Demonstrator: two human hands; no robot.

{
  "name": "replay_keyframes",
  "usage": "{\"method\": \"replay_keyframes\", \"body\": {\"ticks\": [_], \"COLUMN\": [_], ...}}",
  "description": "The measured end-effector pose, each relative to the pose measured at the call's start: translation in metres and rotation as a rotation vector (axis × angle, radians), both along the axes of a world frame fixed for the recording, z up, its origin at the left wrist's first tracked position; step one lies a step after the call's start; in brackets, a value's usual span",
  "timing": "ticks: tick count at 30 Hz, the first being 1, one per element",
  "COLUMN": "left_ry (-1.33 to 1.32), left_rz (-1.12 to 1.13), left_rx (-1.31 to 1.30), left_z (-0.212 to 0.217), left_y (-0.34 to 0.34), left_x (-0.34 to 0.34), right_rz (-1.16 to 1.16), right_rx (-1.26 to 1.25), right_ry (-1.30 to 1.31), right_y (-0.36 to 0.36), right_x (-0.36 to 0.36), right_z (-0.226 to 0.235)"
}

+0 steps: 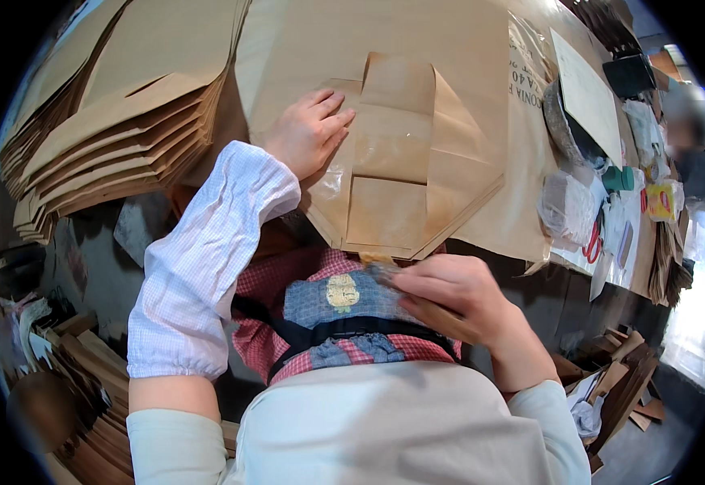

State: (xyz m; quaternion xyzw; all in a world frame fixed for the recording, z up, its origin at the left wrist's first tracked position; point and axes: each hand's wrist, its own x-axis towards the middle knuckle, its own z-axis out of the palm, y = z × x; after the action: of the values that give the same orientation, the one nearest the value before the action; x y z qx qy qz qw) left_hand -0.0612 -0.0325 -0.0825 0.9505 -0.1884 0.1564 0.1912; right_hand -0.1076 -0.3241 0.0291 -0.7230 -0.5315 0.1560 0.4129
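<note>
1. Brown paper bag with angular folded flaps point(391, 153) lies on the paper-covered tabletop point(494, 230), before the person.
2. Layered stack of folded brown paper point(126, 153) sits to its left.
3. Left hand point(312, 133) rests open on the bag's left side.
4. Right hand point(462, 295) grips a blurred, brush-like tool point(381, 271) just beside the bag's near edge.

A paper-bag workshop is indicated by the folded kraft bag point(389, 212) laid flat, stacked kraft bags point(130, 149), red-handled scissors point(595, 236) and heaped cardboard scraps point(611, 378).
</note>
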Motion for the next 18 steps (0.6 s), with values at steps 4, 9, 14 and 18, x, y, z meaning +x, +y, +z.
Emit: {"method": "replay_keyframes", "body": {"ticks": [4, 9, 14, 18], "left_ry": [0.003, 0.007, 0.011, -0.01], "left_rz": [0.026, 0.008, 0.0, -0.005], "left_rx": [0.003, 0.031, 0.034, 0.023], "left_z": [0.005, -0.001, 0.003, 0.002], "left_y": [-0.001, 0.001, -0.002, 0.002], "left_x": [-0.005, -0.002, 0.001, 0.0], "right_rz": [-0.434, -0.273, -0.182, -0.099], "right_rx": [-0.093, -0.084, -0.013, 0.173], "right_ry": [-0.329, -0.257, -0.031, 0.229], "right_y": [-0.028, -0.011, 0.003, -0.009], "right_x": [0.003, -0.006, -0.015, 0.014], "right_z": [0.007, -0.029, -0.041, -0.022]}}
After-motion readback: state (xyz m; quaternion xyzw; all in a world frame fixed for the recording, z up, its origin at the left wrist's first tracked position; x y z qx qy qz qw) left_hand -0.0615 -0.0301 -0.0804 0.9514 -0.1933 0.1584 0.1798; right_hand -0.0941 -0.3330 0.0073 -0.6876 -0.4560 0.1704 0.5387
